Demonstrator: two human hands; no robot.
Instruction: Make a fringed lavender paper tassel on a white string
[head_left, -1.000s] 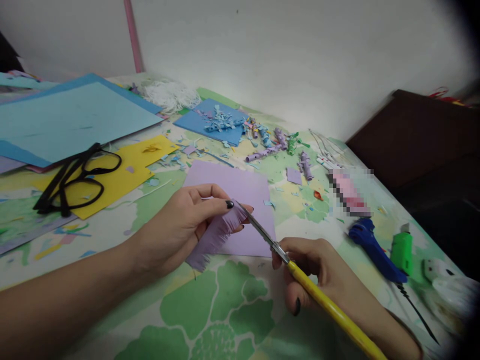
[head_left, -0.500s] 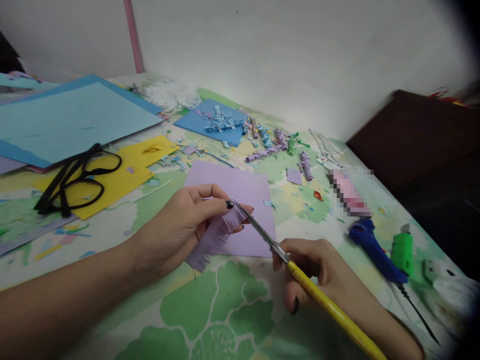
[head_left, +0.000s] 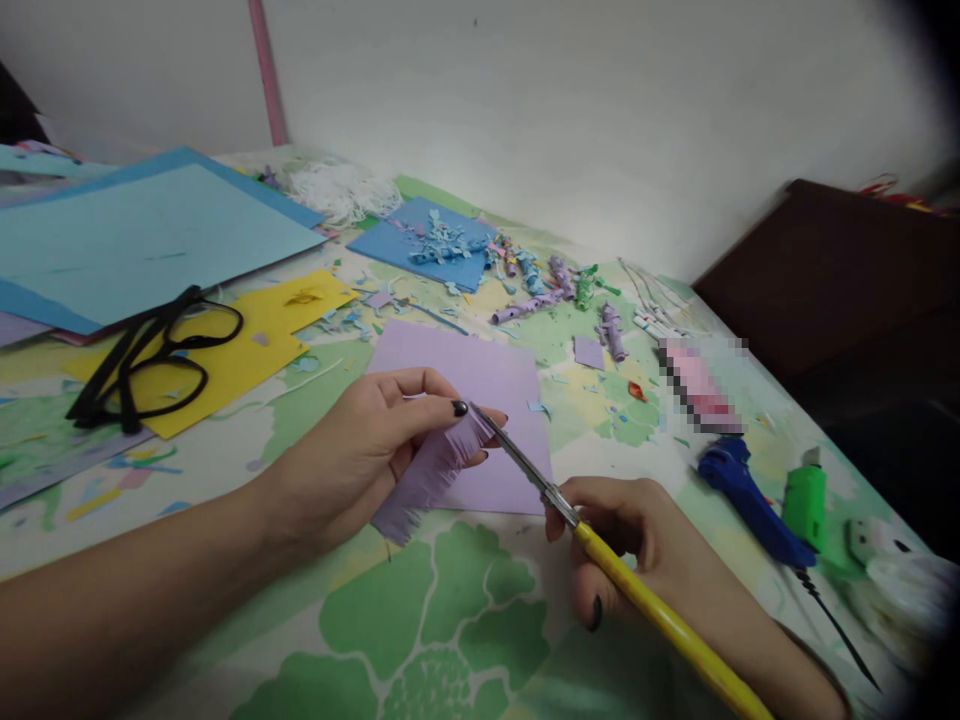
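Observation:
My left hand (head_left: 375, 450) pinches a strip of purple paper (head_left: 420, 485) between thumb and fingers. Fine cuts along one edge give the strip a fringe, and its lower end hangs down to the left. In my right hand (head_left: 637, 540) is a pair of yellow-handled scissors (head_left: 645, 600), seen edge-on. Their metal blades point up and left, with the tips at the strip's upper end beside my left fingertips. Beneath both lies a larger purple sheet (head_left: 487, 370), partly hidden by my left hand and the strip.
Black glasses (head_left: 165, 360) rest on yellow paper (head_left: 277, 320), near stacked blue sheets (head_left: 150, 220). Behind are white string (head_left: 345, 190), a blue square (head_left: 382, 245) bearing paper bits, and rolled paper pieces (head_left: 611, 330). To the right lie a blue glue gun (head_left: 750, 500) and a green object (head_left: 805, 508).
Almost nothing differs. My right thumb has shifted very slightly; the strip, scissors and left hand keep their places.

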